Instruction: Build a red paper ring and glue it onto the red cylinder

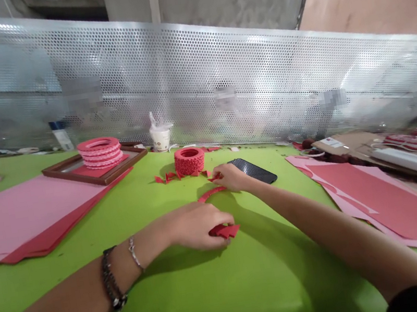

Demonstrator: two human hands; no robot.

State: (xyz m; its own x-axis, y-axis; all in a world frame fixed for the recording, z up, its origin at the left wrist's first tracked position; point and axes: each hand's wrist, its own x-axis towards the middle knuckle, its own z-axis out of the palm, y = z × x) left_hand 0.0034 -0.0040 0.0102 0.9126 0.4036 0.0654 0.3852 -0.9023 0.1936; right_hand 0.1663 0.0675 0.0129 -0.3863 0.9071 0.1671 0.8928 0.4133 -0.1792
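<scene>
A curved red strip lies between the hands, bowed away from the person, its long axis running roughly from 8 to 2 o'clock. It is at 12 to 1 o'clock from the left hand and at 8 o'clock from the right hand, which is the nearer; whether either hand touches it, I can't quite tell.

The left hand is curled round folded red paper, which pokes out past its fingers. The right hand is pinched almost closed on a small red scrap.

The ring stack stands at 10 o'clock from the right hand, with loose bits beside it; a black tray lies at 3 o'clock.
</scene>
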